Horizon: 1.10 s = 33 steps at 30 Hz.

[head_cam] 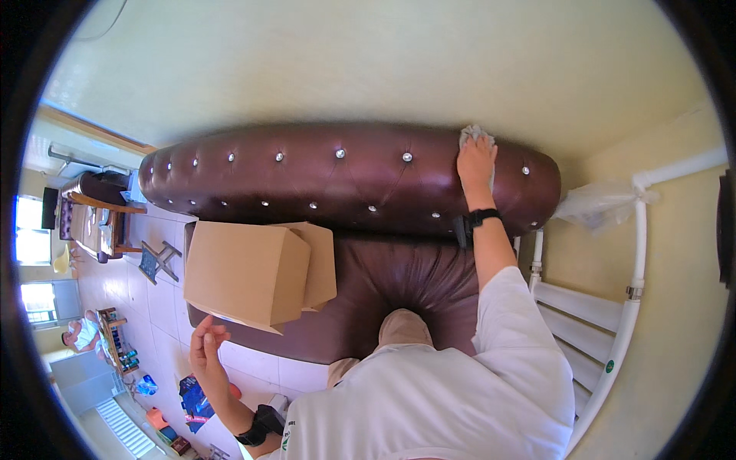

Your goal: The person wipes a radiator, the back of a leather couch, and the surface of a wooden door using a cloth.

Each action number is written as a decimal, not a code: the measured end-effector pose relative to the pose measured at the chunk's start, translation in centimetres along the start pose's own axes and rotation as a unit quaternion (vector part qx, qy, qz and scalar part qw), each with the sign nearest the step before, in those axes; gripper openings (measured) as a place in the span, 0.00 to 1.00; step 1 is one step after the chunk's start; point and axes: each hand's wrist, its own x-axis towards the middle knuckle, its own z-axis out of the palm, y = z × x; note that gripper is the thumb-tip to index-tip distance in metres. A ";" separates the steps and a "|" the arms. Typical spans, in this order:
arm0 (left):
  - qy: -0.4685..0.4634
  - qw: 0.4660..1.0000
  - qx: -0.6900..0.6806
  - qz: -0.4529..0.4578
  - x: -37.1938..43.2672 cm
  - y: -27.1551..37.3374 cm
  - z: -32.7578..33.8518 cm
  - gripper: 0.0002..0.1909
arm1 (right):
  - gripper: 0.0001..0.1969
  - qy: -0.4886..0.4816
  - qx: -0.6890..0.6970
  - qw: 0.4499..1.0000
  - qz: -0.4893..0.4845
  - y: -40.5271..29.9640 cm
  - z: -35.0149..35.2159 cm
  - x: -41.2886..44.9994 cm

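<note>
My right hand [477,165] presses a crumpled grey cloth [475,133] against the top right part of a dark brown tufted sofa backrest [362,178]. Shiny button studs run along the backrest in two rows. Out to the lower left, my left hand [208,342] hangs in the air with fingers loosely bent and nothing in it. Just above that hand, a brown cardboard box [241,267] lies on the sofa seat [368,270]. One of my knees rests on the seat, creasing its cover.
A white tubular rack [638,241] with slats stands at the right, a clear plastic bag [601,204] tied to it. Behind the backrest rises a pale wall [391,63]. At left are a folding stool [158,261], a wooden table [95,224] and a seated person [83,333].
</note>
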 end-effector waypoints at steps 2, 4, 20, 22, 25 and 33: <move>0.014 1.000 -0.004 -0.008 -0.6 -0.9 -0.7 0.14 | 0.13 -0.026 0.016 0.998 -0.052 -2.6 0.7 2.2; 0.031 0.999 -0.009 -0.017 -1.0 -1.4 -1.1 0.14 | 0.10 -0.016 0.074 0.989 -0.128 -6.7 1.5 3.1; 0.027 0.999 -0.004 0.017 0.3 1.2 0.6 0.16 | 0.11 0.114 0.146 0.958 -0.218 -10.2 2.2 -0.6; 0.009 0.999 0.008 0.030 0.5 1.0 0.9 0.17 | 0.12 0.109 0.138 0.957 -0.229 -7.3 -2.2 -0.9; -0.035 0.998 0.000 0.048 1.0 1.5 1.5 0.17 | 0.12 0.025 -0.014 0.994 -0.104 0.3 -2.2 -0.3; 0.014 0.999 -0.027 -0.016 0.3 -1.1 -0.8 0.14 | 0.13 -0.082 -0.063 0.995 -0.011 3.0 -3.4 2.1</move>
